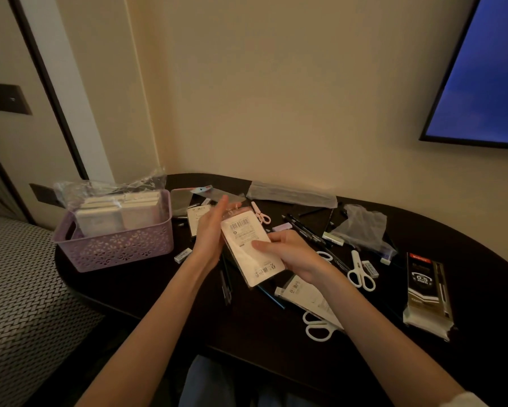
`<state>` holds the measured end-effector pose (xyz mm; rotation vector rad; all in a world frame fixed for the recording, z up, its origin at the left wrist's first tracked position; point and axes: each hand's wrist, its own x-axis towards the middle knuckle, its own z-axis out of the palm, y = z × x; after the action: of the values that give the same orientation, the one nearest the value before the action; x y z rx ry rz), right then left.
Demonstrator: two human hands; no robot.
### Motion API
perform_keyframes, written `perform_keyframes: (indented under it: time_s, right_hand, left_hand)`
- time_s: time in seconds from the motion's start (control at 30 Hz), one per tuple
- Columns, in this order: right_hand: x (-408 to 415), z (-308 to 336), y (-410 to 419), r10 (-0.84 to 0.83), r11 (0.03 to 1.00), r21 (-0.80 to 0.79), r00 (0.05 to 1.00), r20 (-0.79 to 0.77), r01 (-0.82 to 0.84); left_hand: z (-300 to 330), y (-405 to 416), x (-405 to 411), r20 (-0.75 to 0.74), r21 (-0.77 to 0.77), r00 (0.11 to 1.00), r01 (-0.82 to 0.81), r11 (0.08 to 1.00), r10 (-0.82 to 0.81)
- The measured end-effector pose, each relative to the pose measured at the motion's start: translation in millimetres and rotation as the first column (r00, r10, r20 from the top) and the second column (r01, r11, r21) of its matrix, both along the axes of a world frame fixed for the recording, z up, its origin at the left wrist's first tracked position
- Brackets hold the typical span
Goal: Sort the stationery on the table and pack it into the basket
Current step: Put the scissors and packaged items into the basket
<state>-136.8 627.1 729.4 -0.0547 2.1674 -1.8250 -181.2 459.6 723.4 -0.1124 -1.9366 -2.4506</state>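
My right hand grips a white packet with a barcode label above the middle of the dark table. My left hand lies flat against the packet's left side, fingers straight and pointing up. A purple openwork basket stands at the table's left end with several wrapped white packs in it. Loose stationery lies around: pink scissors, white scissors, another white pair, black pens, small erasers and a black 0.5 mm pen box.
A grey pouch lies at the table's back by the wall. Crumpled clear plastic sits right of the pens. A second white packet lies under my right wrist. A patterned seat is to the left, a blue screen at upper right.
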Motion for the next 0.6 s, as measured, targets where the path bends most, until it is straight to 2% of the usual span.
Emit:
perform_keyframes:
  time_s: [0.13,0.37,0.6]
  right_hand:
    - [-1.9,-0.4,3.9,-0.024,0.999,0.039,1.0,-0.01,0.025]
    - [-0.3,-4.2,4.6,-0.045,0.997,0.064,0.999,0.012,0.044]
    - [-1.2,-6.7,6.0,-0.076,0.996,0.042,0.997,0.019,0.076]
  left_hand:
    - [-3.9,-9.7,-3.3,-0.096,-0.177,0.994,-0.071,0.982,0.054]
    - [-0.3,-4.7,2.1,-0.261,-0.324,0.961,-0.18,0.929,0.095]
    - [-5.5,-1.5,5.5,-0.461,-0.489,0.887,-0.278,0.827,0.026]
